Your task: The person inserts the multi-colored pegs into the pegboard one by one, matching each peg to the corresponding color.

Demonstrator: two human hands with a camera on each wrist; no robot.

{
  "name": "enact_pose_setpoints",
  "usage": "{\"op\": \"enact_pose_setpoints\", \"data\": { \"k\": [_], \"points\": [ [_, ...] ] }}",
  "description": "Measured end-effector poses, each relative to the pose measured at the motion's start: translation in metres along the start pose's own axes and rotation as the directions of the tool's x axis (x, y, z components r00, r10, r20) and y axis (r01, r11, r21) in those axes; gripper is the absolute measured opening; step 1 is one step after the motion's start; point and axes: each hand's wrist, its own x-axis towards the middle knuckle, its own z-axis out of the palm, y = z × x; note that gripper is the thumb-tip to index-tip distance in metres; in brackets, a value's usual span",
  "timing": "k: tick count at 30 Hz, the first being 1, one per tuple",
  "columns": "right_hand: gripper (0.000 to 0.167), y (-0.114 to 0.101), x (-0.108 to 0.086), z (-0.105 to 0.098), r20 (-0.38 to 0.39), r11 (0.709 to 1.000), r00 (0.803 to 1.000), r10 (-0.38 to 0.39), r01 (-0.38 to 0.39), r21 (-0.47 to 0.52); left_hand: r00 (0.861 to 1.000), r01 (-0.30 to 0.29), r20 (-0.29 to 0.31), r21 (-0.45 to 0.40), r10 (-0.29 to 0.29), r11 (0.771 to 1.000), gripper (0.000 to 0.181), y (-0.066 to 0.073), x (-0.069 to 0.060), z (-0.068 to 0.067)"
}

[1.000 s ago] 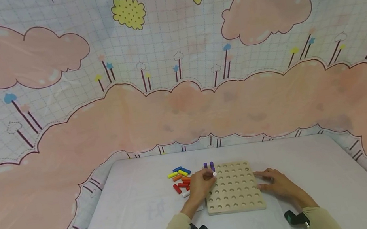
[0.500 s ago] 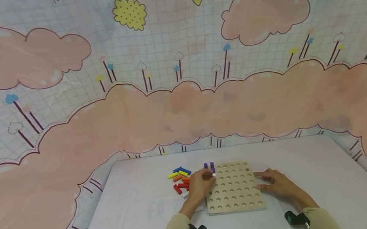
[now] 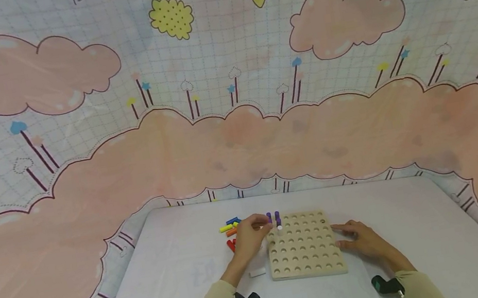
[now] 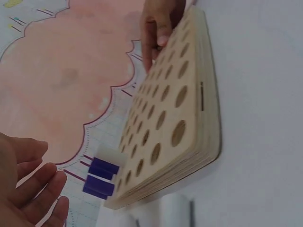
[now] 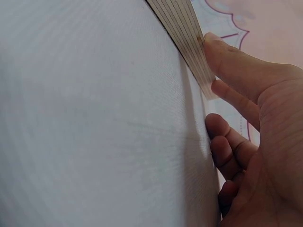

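Observation:
A square wooden pegboard (image 3: 306,247) with rows of round holes lies on the table. Purple pegs (image 3: 277,215) stand at its far left corner, and a white peg (image 3: 280,228) is upright just in front of them. My left hand (image 3: 249,238) hovers beside the board's left edge; in the left wrist view the fingers of that hand (image 4: 31,184) are loosely bent, apart from the pegs, with nothing between them. At the board's right side, my right hand (image 3: 363,241) rests with thumb and index fingertip against the edge. The right wrist view shows the thumb (image 5: 232,61) touching the layered wood.
Loose pegs lie left of the board, partly behind my left hand: yellow (image 3: 225,228), blue (image 3: 232,221), orange (image 3: 231,232) and red (image 3: 230,245). A white peg (image 3: 257,272) lies near the board's front left corner. A patterned cloth (image 3: 238,144) hangs behind the table.
My left hand has let go of the white peg, which now stands in the board, and has moved back to the left. My right hand has stayed at the board's edge.

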Motion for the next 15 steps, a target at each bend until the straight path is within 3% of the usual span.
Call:
{"op": "enact_pose_setpoints", "data": {
  "k": [8,15],
  "points": [
    [0.056,-0.003,0.0,-0.002,-0.001,1.0,1.0,-0.012,0.012,-0.016,0.999,0.005,-0.048,-0.031,-0.007,1.0,0.019,0.012,-0.001,-0.025],
    [0.055,-0.003,0.0,-0.002,0.003,1.0,1.0,-0.001,0.001,-0.021,0.998,0.015,-0.057,-0.036,-0.017,0.999,0.02,0.012,-0.003,-0.04]
  ]
}}
